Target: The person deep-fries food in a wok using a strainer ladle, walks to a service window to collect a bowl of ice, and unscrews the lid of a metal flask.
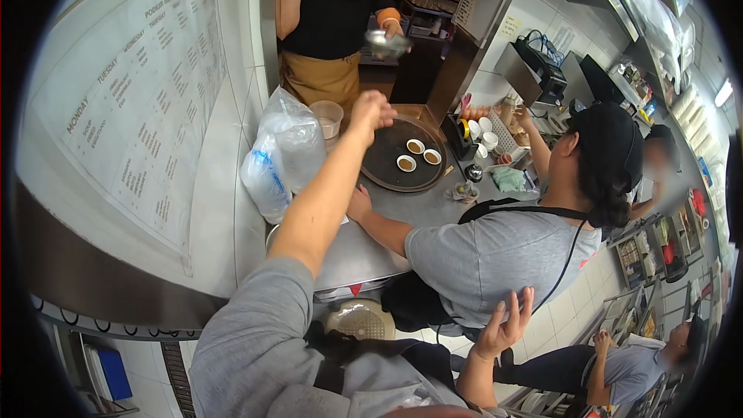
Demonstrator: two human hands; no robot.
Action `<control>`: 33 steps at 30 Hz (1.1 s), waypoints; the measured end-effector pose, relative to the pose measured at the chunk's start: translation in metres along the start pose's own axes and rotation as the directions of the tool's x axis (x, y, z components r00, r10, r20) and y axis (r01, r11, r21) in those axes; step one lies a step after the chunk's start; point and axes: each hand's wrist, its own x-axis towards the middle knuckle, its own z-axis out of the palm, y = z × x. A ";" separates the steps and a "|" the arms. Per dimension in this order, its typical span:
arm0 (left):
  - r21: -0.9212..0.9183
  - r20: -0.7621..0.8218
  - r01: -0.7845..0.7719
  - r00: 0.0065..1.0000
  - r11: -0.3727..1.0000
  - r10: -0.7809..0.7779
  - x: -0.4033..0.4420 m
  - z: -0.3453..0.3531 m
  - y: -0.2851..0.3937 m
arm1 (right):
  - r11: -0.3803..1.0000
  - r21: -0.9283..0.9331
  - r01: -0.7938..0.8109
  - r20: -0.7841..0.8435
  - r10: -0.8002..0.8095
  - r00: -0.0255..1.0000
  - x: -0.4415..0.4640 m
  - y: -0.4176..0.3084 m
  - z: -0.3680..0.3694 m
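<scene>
My left hand (373, 114) is stretched forward over the near left rim of a round dark tray (379, 174), its fingers loosely bent and apart, with nothing visible in them. Three small white dishes of brown contents stand on the tray: one in front (406, 163), one behind (416, 145) and one at the right (432, 156). Beyond my left hand, a person in a black shirt holds a blurred, shiny metallic object (387, 44). Low at the right, my right hand (503, 325) is raised with its fingers spread and empty.
Plastic bags (286, 139) and a clear tub (326, 118) stand left of the tray. A co-worker in grey (495, 251) stands close at the right, one hand on the metal counter (364, 251), the other near cups (487, 139). More people are farther right.
</scene>
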 end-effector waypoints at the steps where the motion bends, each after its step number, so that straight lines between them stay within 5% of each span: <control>1: -0.053 0.026 0.002 1.000 0.999 -0.001 -0.024 0.002 -0.014 | 1.000 -0.023 0.000 -0.012 0.000 1.000 -0.003 0.000 0.000; 5: -0.223 -0.029 0.015 0.999 0.975 -0.022 -0.129 -0.012 -0.078 | 1.000 0.003 -0.014 -0.010 0.014 1.000 -0.018 0.002 -0.004; 7: 0.048 -0.230 -0.056 0.971 0.997 0.066 -0.145 -0.051 -0.160 | 1.000 0.014 0.003 0.005 -0.003 1.000 -0.022 0.002 -0.007; 9: 0.084 -0.164 0.085 0.984 0.993 -0.070 -0.211 -0.062 -0.146 | 0.999 0.037 0.021 0.016 -0.022 1.000 -0.023 0.004 -0.007; 11: 0.336 -0.203 0.064 0.979 0.940 0.006 -0.250 -0.075 -0.161 | 0.998 0.058 0.010 0.004 -0.010 1.000 -0.028 0.004 -0.007; 13: 0.770 -0.042 -0.004 0.998 0.638 0.056 -0.278 -0.101 -0.188 | 0.997 0.083 -0.009 -0.017 0.010 1.000 -0.029 0.003 -0.005; 14: 0.773 -0.043 -0.004 0.997 0.634 0.059 -0.293 -0.109 -0.193 | 0.995 0.099 -0.025 -0.048 0.030 0.998 -0.029 0.002 -0.004; 16: 0.982 0.159 -0.144 0.979 0.118 -0.127 -0.319 -0.119 -0.202 | 0.993 0.118 -0.023 -0.052 0.029 0.998 -0.029 0.003 -0.005; 17: 0.983 0.161 -0.147 0.979 0.114 -0.123 -0.330 -0.123 -0.207 | 0.995 0.100 -0.015 -0.046 0.020 0.999 -0.027 0.002 -0.007; 19: 0.959 0.081 -0.149 0.959 -0.240 -0.270 -0.346 -0.126 -0.218 | 0.997 0.075 -0.001 -0.040 0.004 0.999 -0.027 -0.001 -0.012; 24: 0.958 0.094 -0.160 0.959 -0.239 -0.266 -0.342 -0.127 -0.235 | 0.995 0.058 -0.085 -0.102 0.090 0.991 -0.029 0.005 -0.027; 30: 0.945 -0.022 -0.136 0.881 -0.297 -0.472 -0.320 -0.114 -0.230 | 0.991 -0.079 -0.108 -0.129 0.097 0.987 -0.026 0.018 -0.055; 33: 0.905 0.061 -0.182 0.950 -0.384 -0.306 -0.320 -0.118 -0.241 | 0.979 -0.157 -0.131 -0.136 0.109 0.985 -0.021 0.019 -0.065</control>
